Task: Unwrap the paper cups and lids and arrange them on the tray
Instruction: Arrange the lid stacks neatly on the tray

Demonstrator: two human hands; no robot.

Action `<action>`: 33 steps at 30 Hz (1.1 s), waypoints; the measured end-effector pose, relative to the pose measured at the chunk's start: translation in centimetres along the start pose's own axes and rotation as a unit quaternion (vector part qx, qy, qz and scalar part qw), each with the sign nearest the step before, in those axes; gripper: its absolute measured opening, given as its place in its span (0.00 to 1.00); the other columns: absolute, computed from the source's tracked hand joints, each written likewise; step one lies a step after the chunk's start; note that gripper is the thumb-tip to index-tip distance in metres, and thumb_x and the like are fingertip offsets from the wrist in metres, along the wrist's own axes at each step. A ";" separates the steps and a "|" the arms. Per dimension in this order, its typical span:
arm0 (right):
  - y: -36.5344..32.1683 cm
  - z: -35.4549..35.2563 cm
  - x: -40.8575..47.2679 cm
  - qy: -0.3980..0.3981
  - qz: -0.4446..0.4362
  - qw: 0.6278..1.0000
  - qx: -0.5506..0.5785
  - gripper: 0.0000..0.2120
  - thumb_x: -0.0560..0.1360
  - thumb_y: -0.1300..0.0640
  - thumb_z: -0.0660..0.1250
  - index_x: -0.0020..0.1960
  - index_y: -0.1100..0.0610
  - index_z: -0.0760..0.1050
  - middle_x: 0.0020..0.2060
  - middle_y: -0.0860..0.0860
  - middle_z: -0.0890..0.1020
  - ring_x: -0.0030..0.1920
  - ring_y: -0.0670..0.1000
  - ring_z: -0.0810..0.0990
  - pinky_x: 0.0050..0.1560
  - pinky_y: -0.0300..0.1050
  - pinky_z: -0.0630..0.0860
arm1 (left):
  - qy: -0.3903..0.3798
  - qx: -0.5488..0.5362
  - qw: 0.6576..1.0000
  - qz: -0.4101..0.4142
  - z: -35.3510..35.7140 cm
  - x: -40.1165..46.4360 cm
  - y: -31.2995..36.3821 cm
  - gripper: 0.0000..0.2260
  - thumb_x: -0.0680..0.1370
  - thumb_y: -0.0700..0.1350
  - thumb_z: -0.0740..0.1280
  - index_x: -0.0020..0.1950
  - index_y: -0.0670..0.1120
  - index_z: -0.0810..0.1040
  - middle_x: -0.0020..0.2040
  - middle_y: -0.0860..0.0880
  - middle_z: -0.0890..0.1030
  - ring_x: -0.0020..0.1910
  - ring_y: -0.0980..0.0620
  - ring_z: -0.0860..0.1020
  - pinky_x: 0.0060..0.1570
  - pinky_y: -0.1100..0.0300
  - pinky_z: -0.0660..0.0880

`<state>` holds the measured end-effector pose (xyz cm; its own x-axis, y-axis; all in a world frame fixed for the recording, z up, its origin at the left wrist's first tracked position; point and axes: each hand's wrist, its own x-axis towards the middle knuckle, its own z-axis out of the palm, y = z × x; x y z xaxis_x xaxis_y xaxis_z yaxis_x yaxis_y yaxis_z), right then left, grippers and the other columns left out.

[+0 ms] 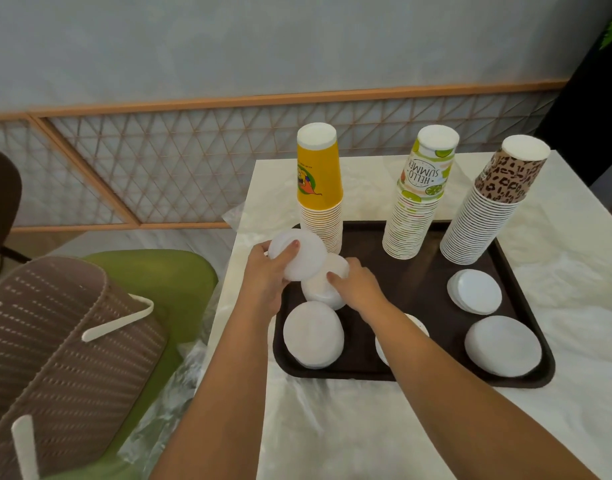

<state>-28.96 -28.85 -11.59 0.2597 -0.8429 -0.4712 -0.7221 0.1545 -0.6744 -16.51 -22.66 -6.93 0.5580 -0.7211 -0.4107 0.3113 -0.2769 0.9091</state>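
A dark brown tray [415, 374] lies on the white marble table. Three upside-down cup stacks stand along its back: yellow [320, 188], lime "Hello Summer" [418, 202] and leopard print [484, 209]. White lid stacks lie in front: one at front left [313, 336], one at right middle [475, 292], one at front right [503, 346], and one [418, 327] mostly hidden under my right forearm. My left hand [266, 275] holds a tilted stack of white lids [302, 258] above the tray's left edge. My right hand [358, 285] rests on another lid stack [320, 289] just below it.
Crumpled clear plastic wrap [235, 213] lies off the table's back left corner and down its left side. A green chair [173, 289] with a brown perforated basket [62, 341] sits to the left. A lattice wall panel runs behind the table.
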 end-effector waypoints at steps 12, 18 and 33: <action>0.7 -1.5 -0.5 0.058 -0.060 0.996 -0.007 0.24 0.79 0.51 0.62 0.72 0.58 0.63 0.67 0.57 0.71 0.65 0.55 0.72 0.62 0.46 0.69 | -0.010 0.057 0.998 0.004 0.6 -0.2 0.0 0.26 0.74 0.46 0.71 0.69 0.45 0.66 0.65 0.45 0.72 0.62 0.46 0.73 0.60 0.46 0.75; 4.5 -7.8 -1.7 0.179 -0.079 0.979 -0.054 0.19 0.76 0.56 0.67 0.66 0.56 0.72 0.63 0.56 0.74 0.60 0.55 0.76 0.58 0.46 0.71 | -0.056 0.104 0.993 0.015 4.5 -1.7 -1.0 0.25 0.75 0.48 0.71 0.68 0.48 0.66 0.63 0.48 0.72 0.60 0.48 0.72 0.57 0.51 0.77; 11.2 -14.5 -0.6 0.038 0.108 0.959 -0.258 0.45 0.67 0.50 0.76 0.75 0.49 0.53 0.72 0.58 0.57 0.71 0.64 0.58 0.65 0.61 0.68 | -0.152 0.154 0.976 -0.005 13.3 -4.9 -4.2 0.23 0.76 0.46 0.69 0.68 0.46 0.66 0.62 0.47 0.72 0.58 0.49 0.72 0.55 0.54 0.77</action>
<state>-46.51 -34.11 -10.59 0.0357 -0.8584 -0.5118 -0.9803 0.0694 -0.1848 -30.80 -26.40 -7.80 0.2880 -0.8596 -0.4220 0.0430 -0.4287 0.9024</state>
